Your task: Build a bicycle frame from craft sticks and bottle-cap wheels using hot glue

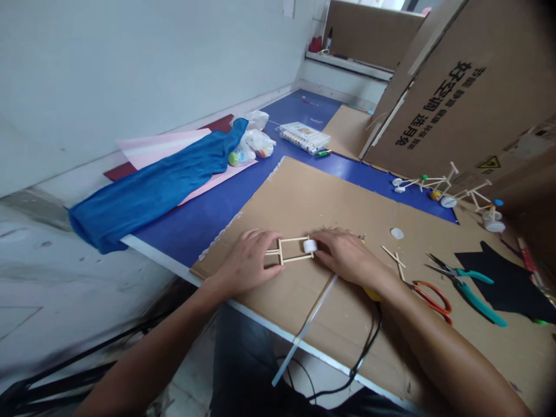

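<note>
Holding a ladder-shaped popsicle-stick frame (pixel 297 259)

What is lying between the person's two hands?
In the head view, a small frame of wooden craft sticks lies between the left hand and the right hand, with a white wheel at its end, touching the right hand.

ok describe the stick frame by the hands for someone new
On the big cardboard sheet, look between the left hand and right hand. A flat frame of wooden sticks lies there with a white wheel at one end, the only one under the hands.
</note>
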The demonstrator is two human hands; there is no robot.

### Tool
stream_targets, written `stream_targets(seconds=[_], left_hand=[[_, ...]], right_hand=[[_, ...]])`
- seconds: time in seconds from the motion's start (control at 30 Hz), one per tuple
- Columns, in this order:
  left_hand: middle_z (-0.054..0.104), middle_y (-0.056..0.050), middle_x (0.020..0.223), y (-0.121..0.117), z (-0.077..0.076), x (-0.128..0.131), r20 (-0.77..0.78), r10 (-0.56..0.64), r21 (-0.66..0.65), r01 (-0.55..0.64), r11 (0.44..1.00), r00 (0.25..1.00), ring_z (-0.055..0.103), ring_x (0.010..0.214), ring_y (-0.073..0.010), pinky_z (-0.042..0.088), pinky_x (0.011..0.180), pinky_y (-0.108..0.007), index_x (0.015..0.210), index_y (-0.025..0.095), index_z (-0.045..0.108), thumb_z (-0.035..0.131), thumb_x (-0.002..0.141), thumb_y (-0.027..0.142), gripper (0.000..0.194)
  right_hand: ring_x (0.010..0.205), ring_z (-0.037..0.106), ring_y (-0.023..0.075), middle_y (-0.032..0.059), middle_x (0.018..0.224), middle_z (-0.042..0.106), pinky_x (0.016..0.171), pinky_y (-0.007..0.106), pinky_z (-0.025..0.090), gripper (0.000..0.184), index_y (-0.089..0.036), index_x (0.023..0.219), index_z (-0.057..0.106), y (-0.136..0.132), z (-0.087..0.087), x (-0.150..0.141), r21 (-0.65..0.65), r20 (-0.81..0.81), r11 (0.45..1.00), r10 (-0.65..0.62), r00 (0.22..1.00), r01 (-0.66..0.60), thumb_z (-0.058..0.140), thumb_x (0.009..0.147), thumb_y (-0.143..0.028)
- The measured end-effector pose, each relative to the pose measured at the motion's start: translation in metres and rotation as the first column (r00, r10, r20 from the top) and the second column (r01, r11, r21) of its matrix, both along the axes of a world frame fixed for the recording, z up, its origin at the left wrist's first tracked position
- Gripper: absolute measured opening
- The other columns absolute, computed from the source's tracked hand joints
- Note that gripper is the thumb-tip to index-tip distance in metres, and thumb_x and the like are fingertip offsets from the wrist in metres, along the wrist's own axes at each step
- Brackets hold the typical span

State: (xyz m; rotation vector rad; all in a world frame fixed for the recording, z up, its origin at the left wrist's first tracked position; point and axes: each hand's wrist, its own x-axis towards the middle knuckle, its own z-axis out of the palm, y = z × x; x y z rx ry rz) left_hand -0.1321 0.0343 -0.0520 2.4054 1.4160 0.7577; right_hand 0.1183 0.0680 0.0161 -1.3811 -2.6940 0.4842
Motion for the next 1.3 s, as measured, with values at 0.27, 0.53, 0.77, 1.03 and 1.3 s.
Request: stream_targets(seconds=[0.27,0.53,0.77,1.03,1.3], left_hand=[[0.068,-0.009,0.120,-0.0001,0.0023,0.0006,0.020,0.003,-0.020,-0.002,1.000,1.000,0.061,0.117,-0.0305,0.044,0.106,-0.050,0.123,0.023,0.054,0.072,0.078,0.026,0.049],[0.067,-0.009,0.121,-0.0004,0.0030,0.0009,0.026,0.003,-0.031,-0.002,1.000,1.000,0.061,0.117,-0.0303,0.044,0.106,-0.050,0.123,0.024,0.054,0.072,0.078,0.025,0.049],[0.067,-0.009,0.122,0.0000,0.0018,-0.0001,0.019,0.002,-0.022,-0.002,1.000,1.000,0.060,0.118,-0.0302,0.044,0.106,-0.050,0.124,0.022,0.053,0.072,0.079,0.024,0.049],[0.068,-0.008,0.122,-0.0005,0.0032,0.0008,0.042,0.016,-0.048,-0.014,0.999,0.999,0.060,0.118,-0.0301,0.044,0.107,-0.050,0.124,0.024,0.055,0.073,0.078,0.024,0.050],[0.067,-0.009,0.124,-0.0004,0.0028,0.0003,0.032,0.008,-0.029,-0.007,1.000,0.999,0.060,0.118,-0.0297,0.044,0.107,-0.049,0.124,0.023,0.053,0.073,0.079,0.023,0.050]], right_hand=[[0.103,0.068,0.0257,0.0085,0.109,0.076,0.090,0.037,0.046,0.027,-0.022,0.113,0.071,0.0019,-0.0054,0.0024,0.017,-0.024,1.000,0.018,1.000,-0.017,0.057,0.092,-0.014],[0.101,0.068,0.0252,0.0086,0.109,0.076,0.089,0.036,0.047,0.024,-0.021,0.108,0.072,0.0028,-0.0048,0.0025,0.028,-0.039,0.999,0.041,0.998,-0.040,0.057,0.091,-0.013],[0.101,0.068,0.0252,0.0082,0.108,0.076,0.089,0.036,0.047,0.024,-0.021,0.109,0.072,0.0028,-0.0040,0.0023,0.022,-0.040,0.999,0.040,0.998,-0.039,0.056,0.092,-0.014],[0.102,0.068,0.0250,0.0083,0.110,0.076,0.089,0.036,0.046,0.027,-0.022,0.112,0.071,0.0041,-0.0057,0.0036,0.023,-0.044,0.999,0.043,0.998,-0.042,0.057,0.091,-0.014],[0.101,0.068,0.0255,0.0085,0.110,0.075,0.089,0.037,0.047,0.026,-0.022,0.112,0.072,0.0038,-0.0063,0.0026,0.015,-0.034,0.999,0.034,0.999,-0.034,0.058,0.091,-0.015]])
